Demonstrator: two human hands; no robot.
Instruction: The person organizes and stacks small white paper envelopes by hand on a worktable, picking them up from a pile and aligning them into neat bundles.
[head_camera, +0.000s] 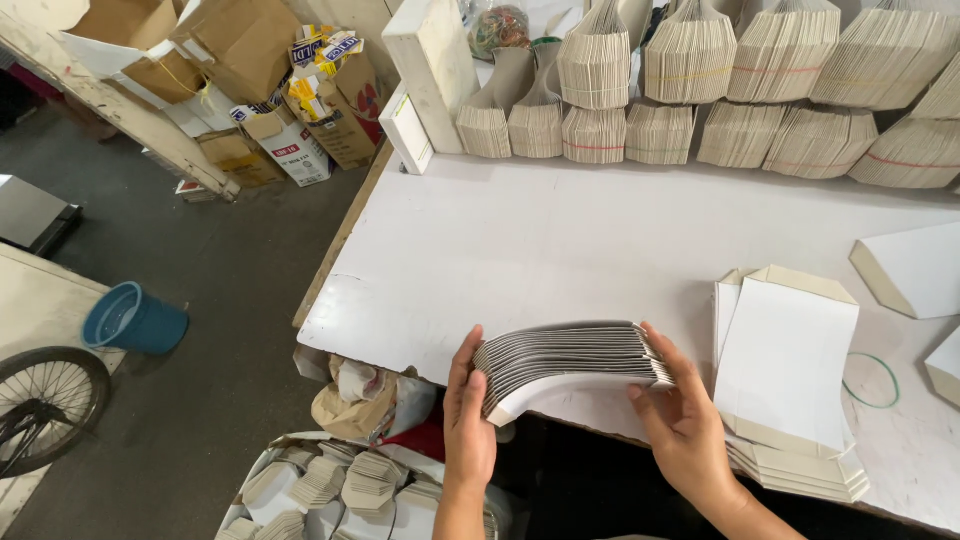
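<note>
From the head camera, the left hand (468, 425) and right hand (685, 425) each clasp one end of a stack of flat folded paperboard pieces (565, 362), held edge-up just above the near edge of the white desk (540, 250). The left grip is clenched on the stack's left end, thumb on top and fingers pressing the outer sheets; the right grip pinches the right end, thumb over the top edges and fingers beneath. The stack bows upward between the two hands and fans at the left, so it looks light, thin and flexible, with smooth sheets likely to slide on one another; squeezing both ends at once seems the sound way to keep it together. Just right of the right hand lies a pile of flat white cartons (790, 370), with a green rubber band (872, 380) beside it on the desk. Banded bundles of the same pieces (700, 90) line the far side. Below the desk edge, a box of finished bundles (340, 490) sits on the floor.
</note>
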